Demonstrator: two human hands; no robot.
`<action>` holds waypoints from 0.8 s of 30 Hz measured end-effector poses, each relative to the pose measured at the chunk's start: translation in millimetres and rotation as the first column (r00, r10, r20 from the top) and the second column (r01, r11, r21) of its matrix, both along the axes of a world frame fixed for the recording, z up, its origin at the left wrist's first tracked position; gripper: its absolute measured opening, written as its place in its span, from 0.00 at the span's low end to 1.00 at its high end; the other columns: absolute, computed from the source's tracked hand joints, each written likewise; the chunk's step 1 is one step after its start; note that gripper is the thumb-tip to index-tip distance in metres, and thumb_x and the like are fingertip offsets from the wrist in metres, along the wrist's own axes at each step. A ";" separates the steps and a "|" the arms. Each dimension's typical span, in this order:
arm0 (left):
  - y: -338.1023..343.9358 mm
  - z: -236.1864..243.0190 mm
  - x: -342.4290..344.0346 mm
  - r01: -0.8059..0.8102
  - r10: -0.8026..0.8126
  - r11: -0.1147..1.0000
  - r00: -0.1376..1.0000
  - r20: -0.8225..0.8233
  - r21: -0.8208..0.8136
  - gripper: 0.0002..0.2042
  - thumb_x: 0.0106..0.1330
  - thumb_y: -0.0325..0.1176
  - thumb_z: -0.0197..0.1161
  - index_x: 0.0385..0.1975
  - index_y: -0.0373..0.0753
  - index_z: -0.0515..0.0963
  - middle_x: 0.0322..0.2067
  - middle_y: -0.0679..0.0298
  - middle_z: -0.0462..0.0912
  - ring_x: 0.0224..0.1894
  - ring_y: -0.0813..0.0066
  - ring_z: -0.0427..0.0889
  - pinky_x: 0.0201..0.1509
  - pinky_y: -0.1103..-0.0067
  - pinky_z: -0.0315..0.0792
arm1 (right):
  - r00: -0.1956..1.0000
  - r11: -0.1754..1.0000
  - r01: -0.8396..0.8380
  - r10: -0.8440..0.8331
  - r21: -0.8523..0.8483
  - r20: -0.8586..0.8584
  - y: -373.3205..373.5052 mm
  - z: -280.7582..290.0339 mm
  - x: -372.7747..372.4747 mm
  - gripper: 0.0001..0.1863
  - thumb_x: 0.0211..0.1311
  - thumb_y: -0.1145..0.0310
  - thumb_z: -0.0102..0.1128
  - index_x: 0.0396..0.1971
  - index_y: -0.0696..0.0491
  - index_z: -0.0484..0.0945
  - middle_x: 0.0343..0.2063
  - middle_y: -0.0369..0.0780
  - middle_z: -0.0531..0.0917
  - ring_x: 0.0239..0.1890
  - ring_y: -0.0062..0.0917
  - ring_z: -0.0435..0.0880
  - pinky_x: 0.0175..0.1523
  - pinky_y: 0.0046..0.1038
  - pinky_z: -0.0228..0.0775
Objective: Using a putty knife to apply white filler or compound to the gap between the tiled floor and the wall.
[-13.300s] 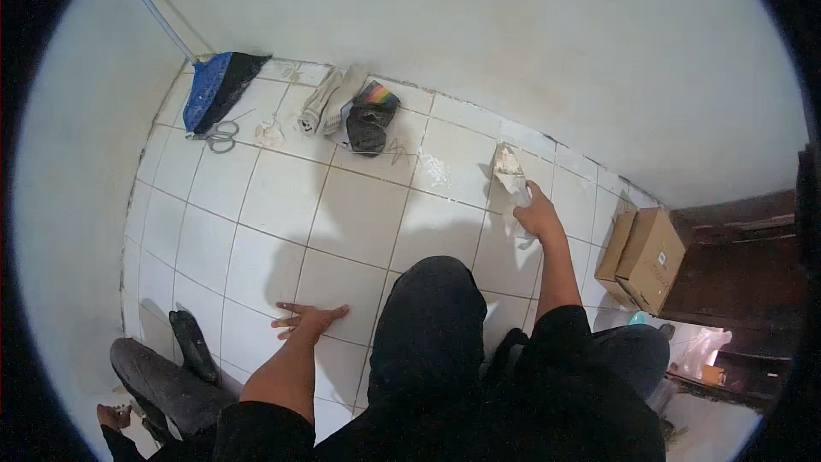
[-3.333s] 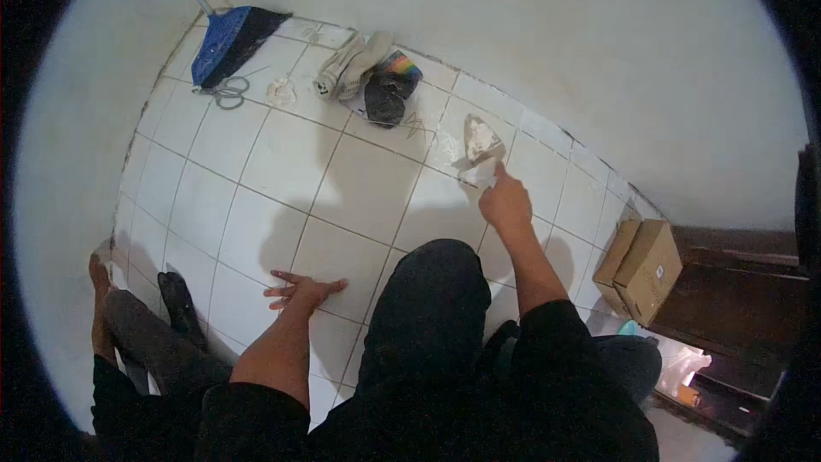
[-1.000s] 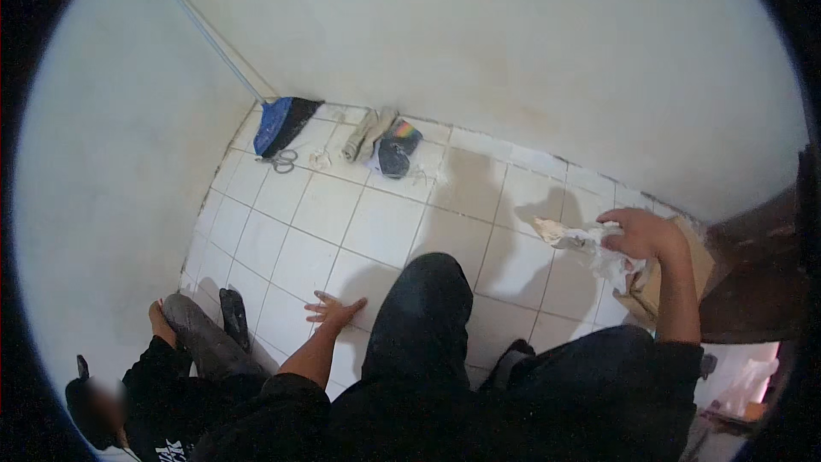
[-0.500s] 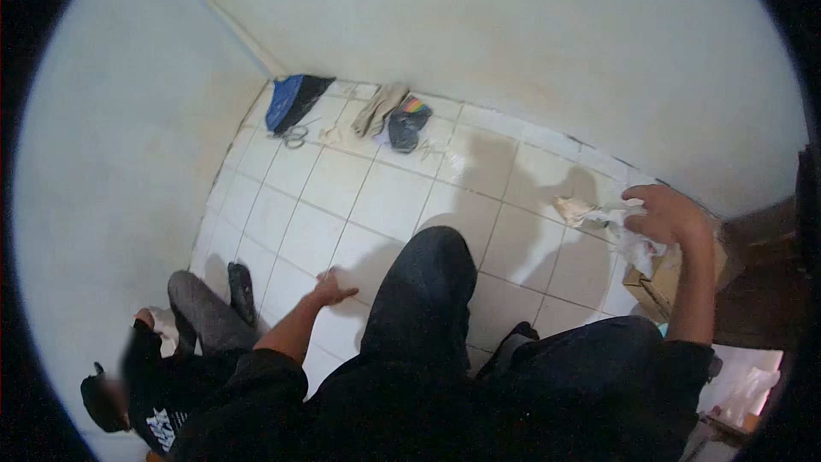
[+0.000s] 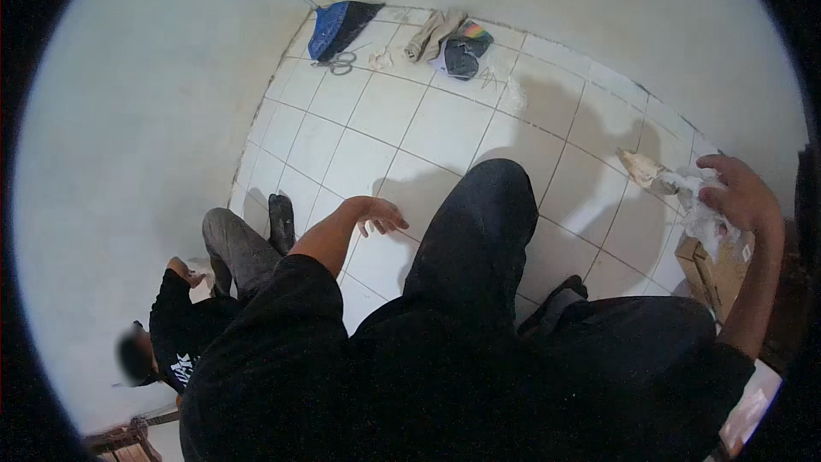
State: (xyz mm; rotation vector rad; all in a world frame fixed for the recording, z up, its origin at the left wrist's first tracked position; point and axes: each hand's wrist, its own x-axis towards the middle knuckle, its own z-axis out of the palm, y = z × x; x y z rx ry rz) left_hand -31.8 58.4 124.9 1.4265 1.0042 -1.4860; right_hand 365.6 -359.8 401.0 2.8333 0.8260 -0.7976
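The left hand (image 5: pixel 382 215) is hanging empty over the tiled floor (image 5: pixel 453 124), its fingers parting loosely, while the right hand (image 5: pixel 737 192) is reaching over crumpled white plastic (image 5: pixel 703 221), thumb and forefinger standing apart; whether its other fingers are gripping, I cannot tell. The plastic is overlapping a cardboard box (image 5: pixel 731 281) in view, and a cream-coloured pointed piece (image 5: pixel 640 168) is poking out leftward. By the wall, scissors (image 5: pixel 341 62) are lying beside a blue broom (image 5: pixel 332 30), and a dark bundle (image 5: pixel 466 60) is resting against rolled cloth (image 5: pixel 432 37).

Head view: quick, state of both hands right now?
Left hand: open, nothing visible in it.
Right hand: partly curled, holding crumpled white plastic.
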 end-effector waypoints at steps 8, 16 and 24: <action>5.7 -22.5 -6.0 0.141 -0.135 0.990 0.975 0.177 -0.024 0.30 0.54 0.57 0.62 0.55 0.49 0.69 0.53 0.58 0.72 0.57 0.59 0.70 0.49 0.46 0.67 | 0.995 0.998 0.056 -0.056 -0.012 -0.078 -6.8 -3.6 8.6 0.26 0.51 0.68 0.62 0.53 0.50 0.71 0.51 0.47 0.74 0.53 0.40 0.75 0.57 0.36 0.68; 10.9 -22.9 -41.4 -0.579 0.599 0.800 0.774 0.203 -0.156 0.40 0.55 0.71 0.48 0.63 0.51 0.60 0.64 0.51 0.59 0.67 0.54 0.56 0.58 0.35 0.45 | 0.997 0.998 0.035 -0.031 0.056 -0.067 -6.3 -9.1 8.3 0.25 0.52 0.70 0.62 0.53 0.50 0.71 0.51 0.47 0.74 0.53 0.38 0.75 0.57 0.36 0.68; 14.2 -14.8 -37.7 -0.628 0.640 0.765 0.714 0.283 -0.144 0.43 0.53 0.75 0.46 0.65 0.56 0.54 0.65 0.45 0.52 0.67 0.46 0.52 0.54 0.32 0.46 | 0.999 1.000 -0.001 0.001 0.008 -0.045 -8.3 -6.5 10.7 0.26 0.52 0.70 0.61 0.53 0.51 0.71 0.51 0.48 0.74 0.52 0.38 0.76 0.57 0.36 0.68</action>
